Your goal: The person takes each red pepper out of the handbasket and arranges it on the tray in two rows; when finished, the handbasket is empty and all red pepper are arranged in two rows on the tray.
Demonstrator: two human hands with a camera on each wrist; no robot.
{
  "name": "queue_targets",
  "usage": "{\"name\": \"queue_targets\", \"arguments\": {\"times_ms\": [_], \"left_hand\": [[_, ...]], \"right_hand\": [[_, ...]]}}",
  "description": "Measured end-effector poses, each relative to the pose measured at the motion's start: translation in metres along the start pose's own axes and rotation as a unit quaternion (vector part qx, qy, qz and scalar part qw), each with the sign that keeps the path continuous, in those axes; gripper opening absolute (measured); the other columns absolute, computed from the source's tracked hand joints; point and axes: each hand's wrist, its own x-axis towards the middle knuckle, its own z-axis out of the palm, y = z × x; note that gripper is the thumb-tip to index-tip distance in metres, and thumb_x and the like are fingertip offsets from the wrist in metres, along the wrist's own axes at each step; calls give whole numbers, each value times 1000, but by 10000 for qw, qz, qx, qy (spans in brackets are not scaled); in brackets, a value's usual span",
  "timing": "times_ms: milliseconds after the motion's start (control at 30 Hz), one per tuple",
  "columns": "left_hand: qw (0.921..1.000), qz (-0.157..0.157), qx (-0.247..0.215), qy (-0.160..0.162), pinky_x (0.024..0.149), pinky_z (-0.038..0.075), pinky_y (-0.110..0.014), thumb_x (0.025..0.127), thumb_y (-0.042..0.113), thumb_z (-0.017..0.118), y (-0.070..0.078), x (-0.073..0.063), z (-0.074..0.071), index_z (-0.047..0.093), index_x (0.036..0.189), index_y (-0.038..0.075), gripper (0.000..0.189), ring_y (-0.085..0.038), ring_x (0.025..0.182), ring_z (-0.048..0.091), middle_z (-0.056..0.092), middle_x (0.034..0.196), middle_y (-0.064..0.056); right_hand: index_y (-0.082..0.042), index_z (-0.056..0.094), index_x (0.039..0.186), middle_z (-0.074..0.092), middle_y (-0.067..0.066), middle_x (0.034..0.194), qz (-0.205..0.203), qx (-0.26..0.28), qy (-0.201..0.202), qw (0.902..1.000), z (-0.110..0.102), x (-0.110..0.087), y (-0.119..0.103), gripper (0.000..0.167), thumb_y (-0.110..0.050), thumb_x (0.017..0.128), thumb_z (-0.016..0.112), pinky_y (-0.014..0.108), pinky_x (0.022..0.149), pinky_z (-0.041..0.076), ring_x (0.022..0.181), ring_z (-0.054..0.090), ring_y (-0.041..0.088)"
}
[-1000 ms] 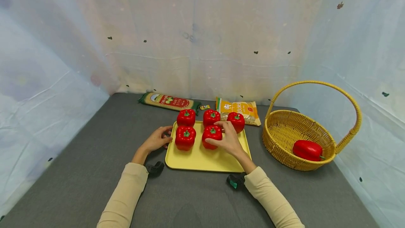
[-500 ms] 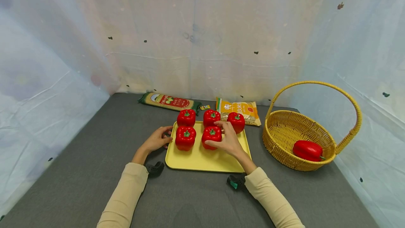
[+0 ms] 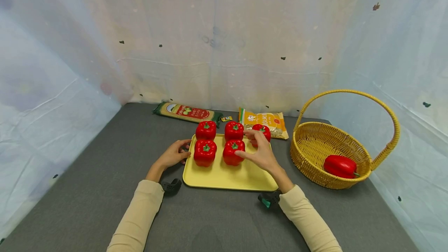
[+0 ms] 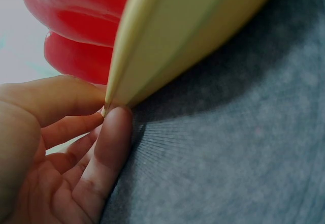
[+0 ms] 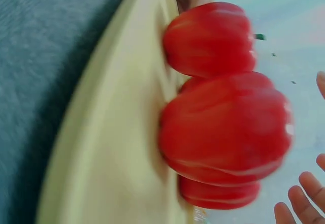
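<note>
A yellow tray (image 3: 224, 180) bears several upright red bell peppers. My left hand (image 3: 175, 153) pinches its left edge, thumb and fingers meeting on the tray rim (image 4: 152, 51) in the left wrist view. Two peppers stand in the front row, the left one (image 3: 204, 154) and the right one (image 3: 231, 154). Beside that right one is my right hand (image 3: 261, 154), fingers spread and holding nothing. In the right wrist view its fingertips (image 5: 304, 203) are apart from the nearest pepper (image 5: 223, 127). The hand partly covers the back-right pepper (image 3: 265, 130).
A yellow wicker basket (image 3: 301, 166) with a tall handle stands right of the tray, one red bell pepper (image 3: 340, 166) lying in it. Behind the tray lie a long noodle packet (image 3: 189, 112), a tiny yellow packet (image 3: 226, 118) and an orange grain bag (image 3: 264, 119).
My right hand has let go of the front-right pepper and moved right, away from it. The left hand and tray have stayed put.
</note>
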Motion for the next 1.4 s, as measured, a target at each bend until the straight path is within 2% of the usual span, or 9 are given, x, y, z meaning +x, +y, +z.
{"name": "queue_targets", "arguments": {"times_ms": [267,400,533,567,733,800,933,1100,1400], "left_hand": [[10000,4,81,23,57,54,-31,91,4,58,-1,1,1,36,139,-5,54,-21,73,54,44,112,-21],[9999,11,118,31,56,54,-32,91,4,58,-1,1,0,36,139,-5,54,-21,73,54,44,112,-22],[9999,1,148,25,56,54,-32,91,4,58,-1,1,0,36,139,-5,54,-21,71,54,44,112,-22],[9999,2,159,17,56,54,-32,91,4,58,-1,1,0,36,139,-5,54,-21,71,54,44,112,-22],[9999,-23,149,-2,56,54,-32,91,5,58,-2,1,0,36,139,-5,54,-21,71,53,44,112,-22],[9999,-34,148,17,57,54,-32,91,5,58,-2,1,0,37,139,-4,54,-21,71,52,44,112,-21],[9999,-33,142,43,56,54,-32,90,5,59,-1,1,0,37,139,-5,54,-21,71,52,44,113,-21],[9999,2,126,30,56,54,-33,90,5,59,-2,1,0,36,138,-7,55,-22,70,51,44,113,-23],[9998,4,200,55,55,53,-31,90,5,59,-1,1,0,37,138,-6,54,-20,69,52,45,112,-22]], "right_hand": [[-4,56,121,58,14,107,-527,-83,454,9975,-42,-4,-1,45,-13,81,73,44,79,52,95,57,28],[-1,59,117,59,12,106,-777,-173,793,9937,-69,-9,2,37,-4,81,71,32,76,54,89,59,29],[1,61,112,59,15,104,-795,-281,1051,9909,-99,-17,7,31,-4,82,70,20,76,51,87,59,20],[-1,62,112,60,14,104,-850,-103,1015,9911,-108,-19,22,30,-9,84,69,19,77,50,88,59,17],[-2,62,112,59,11,106,-280,-608,874,9939,-148,-31,28,32,-17,85,69,18,80,48,91,56,12],[-4,62,113,59,11,107,153,-1153,677,9909,-163,-35,17,31,-16,85,69,17,79,47,93,55,14],[-8,60,119,56,8,116,798,-1581,33,9842,-190,-41,24,35,-24,88,66,15,80,44,99,52,8],[-8,56,122,55,7,119,1101,-1573,-457,9803,-216,-48,38,39,-29,90,63,12,79,42,99,46,-7],[-5,52,127,53,3,120,1585,-1414,-701,9747,-245,-57,65,44,-26,90,63,17,72,48,96,44,-13]]}}
